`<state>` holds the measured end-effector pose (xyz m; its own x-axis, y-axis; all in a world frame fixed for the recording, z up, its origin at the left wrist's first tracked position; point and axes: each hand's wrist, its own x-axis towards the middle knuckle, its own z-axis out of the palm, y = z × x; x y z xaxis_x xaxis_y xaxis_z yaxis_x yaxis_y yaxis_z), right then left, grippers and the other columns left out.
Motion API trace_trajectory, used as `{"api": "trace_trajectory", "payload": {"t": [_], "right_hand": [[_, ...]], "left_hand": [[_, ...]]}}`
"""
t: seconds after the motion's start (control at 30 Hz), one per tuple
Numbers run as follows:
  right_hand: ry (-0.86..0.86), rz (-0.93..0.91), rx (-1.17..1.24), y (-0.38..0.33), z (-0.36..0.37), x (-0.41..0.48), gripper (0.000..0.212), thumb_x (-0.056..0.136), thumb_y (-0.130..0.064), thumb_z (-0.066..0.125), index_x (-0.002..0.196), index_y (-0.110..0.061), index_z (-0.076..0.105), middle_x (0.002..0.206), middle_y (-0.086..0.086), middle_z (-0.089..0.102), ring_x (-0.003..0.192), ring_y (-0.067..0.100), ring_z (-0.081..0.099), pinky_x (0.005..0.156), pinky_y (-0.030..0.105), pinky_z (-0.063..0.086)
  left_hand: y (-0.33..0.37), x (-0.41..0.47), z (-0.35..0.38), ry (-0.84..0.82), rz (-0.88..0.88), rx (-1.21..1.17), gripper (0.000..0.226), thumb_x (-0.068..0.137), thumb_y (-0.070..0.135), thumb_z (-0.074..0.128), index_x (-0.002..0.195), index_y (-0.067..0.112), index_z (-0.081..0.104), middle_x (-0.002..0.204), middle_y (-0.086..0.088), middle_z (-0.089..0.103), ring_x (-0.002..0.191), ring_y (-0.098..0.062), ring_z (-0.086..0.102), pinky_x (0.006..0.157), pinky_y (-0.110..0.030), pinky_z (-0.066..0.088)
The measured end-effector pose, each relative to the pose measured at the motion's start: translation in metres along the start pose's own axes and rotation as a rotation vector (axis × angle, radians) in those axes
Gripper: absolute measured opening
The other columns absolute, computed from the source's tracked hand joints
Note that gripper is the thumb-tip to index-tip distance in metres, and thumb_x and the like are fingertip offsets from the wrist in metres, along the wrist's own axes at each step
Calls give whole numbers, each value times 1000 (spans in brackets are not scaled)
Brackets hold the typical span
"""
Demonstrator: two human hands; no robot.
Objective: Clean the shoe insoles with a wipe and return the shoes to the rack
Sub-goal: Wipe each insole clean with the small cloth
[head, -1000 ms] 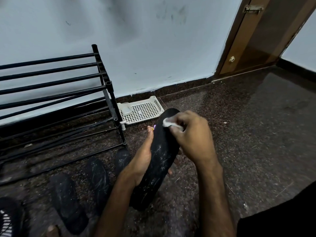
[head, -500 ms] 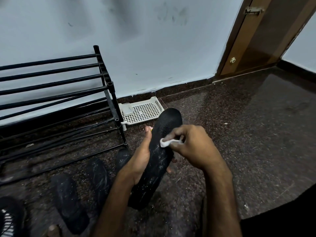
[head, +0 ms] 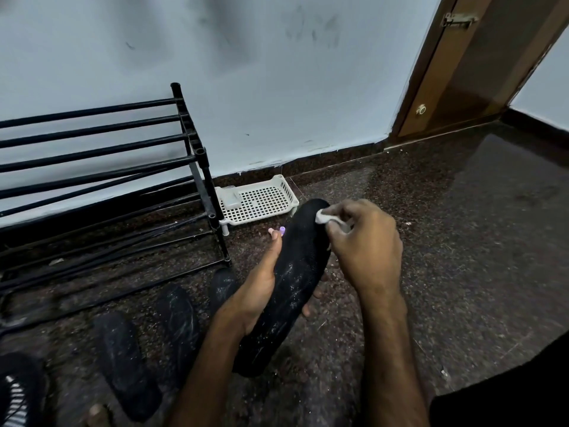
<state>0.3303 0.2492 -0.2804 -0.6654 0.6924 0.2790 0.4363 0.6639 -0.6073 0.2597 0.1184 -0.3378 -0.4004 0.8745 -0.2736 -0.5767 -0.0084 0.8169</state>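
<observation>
A long black insole with whitish scuffs is held tilted above the floor. My left hand grips it from underneath along its left edge, fingertips showing on the right side. My right hand pinches a small crumpled white wipe and presses it on the insole's far tip. Three more black insoles lie on the floor to the left. The black tube shoe rack stands against the wall at the left.
A white perforated plastic tray sits on the floor by the wall, right of the rack. A black-and-white shoe shows at the bottom-left corner. A wooden door is at the upper right. Dark speckled floor stretches to the right.
My right hand slid the wipe down to the insole's middle, then back up to its far tip. My left hand kept holding the insole in about the same place.
</observation>
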Motion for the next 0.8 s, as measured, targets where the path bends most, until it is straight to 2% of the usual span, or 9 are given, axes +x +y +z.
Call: {"api": "trace_trajectory", "payload": {"t": [0.07,0.2,0.27,0.33,0.4,0.47,0.63,0.7,0.8], "right_hand": [[66,-29,44,-7,3,4,17,88,-21,71,103,-27,72,103,-12,64,83,0,57,76,16,46],[-332,-157,198,-7,12,-4,16,83,-17,74,95,-28,75,96,-15,67,82,-1,63,78,24,54],[-438,-145,223,1,12,-9,17,79,-22,77,90,-34,76,91,-17,69,77,0,66,75,34,56],[-359,-109,183,8,9,-7,15,81,-25,76,90,-36,75,91,-21,68,73,-3,63,69,26,52],[-121,-82,91,7,4,-1,14,85,-25,74,95,-34,74,96,-20,65,74,-7,56,63,15,42],[20,-66,83,6,2,4,15,86,-24,74,98,-32,73,98,-18,64,75,-7,56,62,12,43],[-442,-16,178,27,0,-5,14,81,-20,78,83,-35,76,84,-21,71,69,3,65,71,38,58],[-328,-34,194,31,4,-7,15,81,-21,76,85,-36,76,87,-22,70,71,-1,63,70,33,56],[2,-46,164,25,11,0,12,85,-25,75,94,-32,75,94,-18,67,77,-3,61,67,23,51]], "left_hand": [[-3,2,1,6,-11,15,84,97,68,14,120,6,67,91,-18,70,61,-23,65,54,-33,54],[-3,1,0,30,28,-60,84,95,70,14,115,12,71,103,-27,64,73,-29,63,59,-34,51],[0,0,-3,12,30,-78,91,92,73,12,115,6,69,95,-26,65,69,-29,64,59,-35,53],[1,-1,-4,-22,23,-46,94,89,74,10,113,3,67,83,-20,66,60,-26,64,55,-35,54],[1,-1,-1,-32,20,-12,93,91,70,6,112,1,64,80,-18,69,55,-24,65,51,-35,55],[0,0,2,-42,25,-8,92,93,68,5,112,0,64,80,-18,70,55,-24,66,50,-34,56],[-2,4,-4,5,61,-24,88,93,67,8,117,2,62,81,-20,69,57,-25,66,48,-35,57],[-4,5,-8,-2,55,-10,89,92,69,10,119,3,64,90,-24,67,64,-28,67,51,-37,57],[-5,4,-8,-36,29,3,89,94,67,7,116,6,66,95,-22,70,70,-28,69,54,-40,58]]}}
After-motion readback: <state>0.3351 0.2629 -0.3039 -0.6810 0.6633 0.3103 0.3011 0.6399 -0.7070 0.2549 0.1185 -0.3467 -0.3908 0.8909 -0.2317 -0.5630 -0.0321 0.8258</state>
